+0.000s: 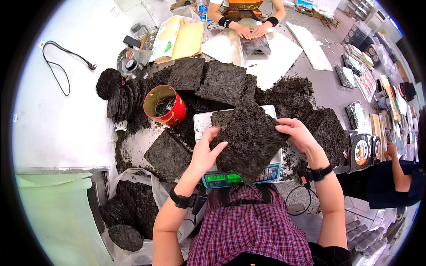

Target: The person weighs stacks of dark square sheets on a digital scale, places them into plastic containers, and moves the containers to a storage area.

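Observation:
A square sheet of dried dark seaweed (253, 139) is held at a tilt above a digital weighing scale (218, 179). My right hand (296, 133) pinches its right corner between thumb and fingers. At the left side of the sheet, my left hand (207, 151) has thumb and fingers spread, the fingertips blurred by motion. Another seaweed piece (221, 118) shows on the scale's pan (199, 124), partly covered by the raised sheet. The scale's display glows green.
A red can (169, 109) stands left of the scale, by a seaweed sheet (169, 154). Seaweed stacks (224, 81) line the back. Loose seaweed (289, 96) lies right. A plastic bag (133, 173) holds seaweed lower left. Across the table, a co-worker's hands (251, 32) press a dark packet (258, 48).

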{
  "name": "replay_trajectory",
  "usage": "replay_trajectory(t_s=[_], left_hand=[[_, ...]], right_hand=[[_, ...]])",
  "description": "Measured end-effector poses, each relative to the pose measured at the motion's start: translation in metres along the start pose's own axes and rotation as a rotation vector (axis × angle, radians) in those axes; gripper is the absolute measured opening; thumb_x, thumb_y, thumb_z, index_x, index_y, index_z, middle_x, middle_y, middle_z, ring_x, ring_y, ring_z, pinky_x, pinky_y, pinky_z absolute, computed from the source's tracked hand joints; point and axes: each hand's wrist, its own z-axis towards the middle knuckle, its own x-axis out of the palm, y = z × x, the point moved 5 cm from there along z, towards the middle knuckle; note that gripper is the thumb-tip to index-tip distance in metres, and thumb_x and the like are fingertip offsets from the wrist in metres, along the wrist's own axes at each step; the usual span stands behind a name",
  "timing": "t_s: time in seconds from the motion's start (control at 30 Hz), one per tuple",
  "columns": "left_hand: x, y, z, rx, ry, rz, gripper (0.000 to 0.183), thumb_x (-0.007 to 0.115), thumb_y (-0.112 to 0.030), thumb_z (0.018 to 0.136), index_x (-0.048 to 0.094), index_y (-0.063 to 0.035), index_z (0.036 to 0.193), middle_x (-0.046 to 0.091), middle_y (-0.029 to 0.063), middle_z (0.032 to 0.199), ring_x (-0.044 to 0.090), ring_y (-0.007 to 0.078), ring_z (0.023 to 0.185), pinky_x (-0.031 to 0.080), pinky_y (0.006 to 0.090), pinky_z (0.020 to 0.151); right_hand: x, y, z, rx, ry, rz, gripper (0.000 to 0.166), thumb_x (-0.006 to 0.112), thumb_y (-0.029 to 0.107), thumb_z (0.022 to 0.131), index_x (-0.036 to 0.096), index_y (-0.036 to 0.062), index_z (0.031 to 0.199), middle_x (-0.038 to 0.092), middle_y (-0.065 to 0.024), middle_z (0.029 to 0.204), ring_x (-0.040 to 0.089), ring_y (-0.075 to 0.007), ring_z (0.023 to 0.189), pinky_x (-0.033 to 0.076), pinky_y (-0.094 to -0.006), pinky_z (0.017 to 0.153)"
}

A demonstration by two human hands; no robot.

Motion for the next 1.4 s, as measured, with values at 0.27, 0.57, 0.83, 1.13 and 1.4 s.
replay_trajectory(t_s=[0.27, 0.57, 0.83, 1.13, 1.4], left_hand=[[0.063, 0.005, -0.011, 0.509, 0.072, 0.586, 0.043, 0.063, -0.003, 0.072, 0.064, -0.0166, 0.113, 0.057, 0.0061, 0.121, 0.053, 0.0282, 0.113, 0.046, 0.0398, 0.094], [0.071, 0.033, -0.012, 0.392, 0.100, 0.653, 0.042, 0.062, -0.006, 0.073, 0.063, -0.0154, 0.114, 0.056, 0.0052, 0.121, 0.050, 0.0263, 0.117, 0.044, 0.0401, 0.097], [0.071, 0.012, -0.005, 0.380, 0.049, 0.531, 0.041, 0.060, -0.001, 0.077, 0.063, -0.0146, 0.116, 0.056, 0.0069, 0.125, 0.049, 0.0283, 0.119, 0.042, 0.0399, 0.097], [-0.058, 0.055, -0.023, -0.068, -0.502, 0.369, 0.010, 0.058, 0.001, 0.079, 0.057, -0.0041, 0.088, 0.054, 0.0072, 0.085, 0.051, 0.0203, 0.079, 0.043, 0.0318, 0.073], [0.000, 0.094, -0.032, -0.701, 0.021, -0.407, 0.026, 0.053, -0.028, 0.095, 0.056, -0.0026, 0.100, 0.059, 0.0023, 0.083, 0.055, 0.0102, 0.070, 0.046, 0.0233, 0.064]], right_hand=[[0.001, -0.024, 0.036, 0.025, -0.009, -0.159, 0.017, 0.069, 0.015, 0.084, 0.066, 0.0022, 0.094, 0.067, -0.0018, 0.088, 0.061, -0.0094, 0.080, 0.046, -0.0239, 0.074], [0.114, 0.030, -0.007, -0.753, -0.035, -1.436, 0.017, 0.064, 0.023, 0.076, 0.059, 0.0073, 0.074, 0.061, -0.0076, 0.069, 0.064, -0.0271, 0.068, 0.048, -0.0409, 0.063], [-0.053, 0.038, -0.040, -0.464, -0.695, -0.536, 0.029, 0.062, 0.023, 0.088, 0.061, -0.0048, 0.097, 0.064, -0.0087, 0.083, 0.058, -0.0147, 0.078, 0.047, -0.0302, 0.070], [-0.135, -0.012, -0.112, -0.641, -1.181, -1.135, 0.048, 0.071, 0.022, 0.080, 0.054, 0.0015, 0.120, 0.056, -0.0179, 0.113, 0.050, -0.0346, 0.109, 0.036, -0.0435, 0.098], [0.115, -0.049, -0.056, -0.687, -0.035, -1.371, 0.076, 0.074, 0.030, 0.070, 0.042, 0.0052, 0.134, 0.037, -0.0164, 0.142, 0.031, -0.0353, 0.134, 0.027, -0.0486, 0.111]])
